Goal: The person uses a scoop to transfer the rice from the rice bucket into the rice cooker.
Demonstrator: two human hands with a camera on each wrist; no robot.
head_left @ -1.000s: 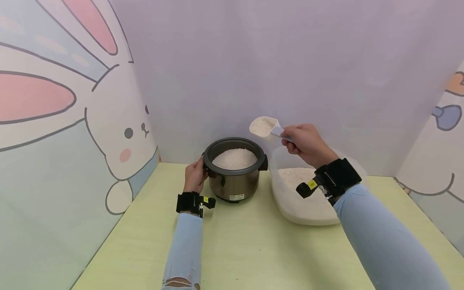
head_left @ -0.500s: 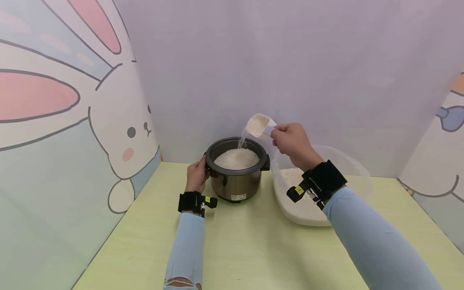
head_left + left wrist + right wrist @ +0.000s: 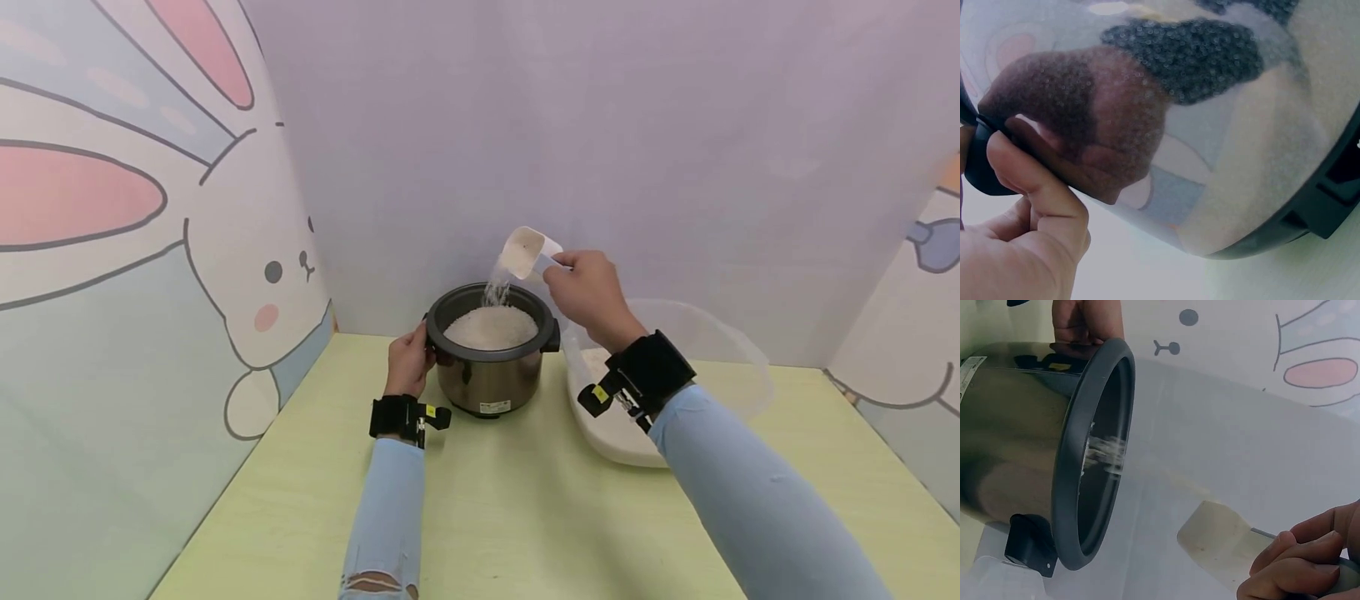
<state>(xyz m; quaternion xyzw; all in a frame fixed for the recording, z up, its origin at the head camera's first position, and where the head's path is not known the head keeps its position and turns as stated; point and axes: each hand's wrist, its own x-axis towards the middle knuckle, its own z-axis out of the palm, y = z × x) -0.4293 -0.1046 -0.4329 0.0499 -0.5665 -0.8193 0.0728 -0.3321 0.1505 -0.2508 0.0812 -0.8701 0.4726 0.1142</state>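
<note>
A dark, shiny rice cooker (image 3: 489,379) without a lid stands near the back wall, with white rice (image 3: 491,327) inside it. My left hand (image 3: 407,363) grips the cooker's left side handle (image 3: 988,159), thumb and fingers curled about it in the left wrist view. Above the cooker's back right rim, my right hand (image 3: 588,293) holds a white measuring scoop (image 3: 527,252) by its handle. The scoop (image 3: 1216,540) is tilted to the left, and grains stream from it into the cooker. Some rice still shows in the scoop.
Right of the cooker stands a translucent tub (image 3: 626,446) holding more rice, partly hidden by my right arm. Both rest on a pale green table (image 3: 495,517). A lilac wall (image 3: 465,150) rises behind, and a rabbit-printed panel (image 3: 112,400) stands at the left.
My right hand has moved left and tipped the scoop, which was level and heaped with rice. Rice now falls into the cooker. My left hand keeps its hold on the handle.
</note>
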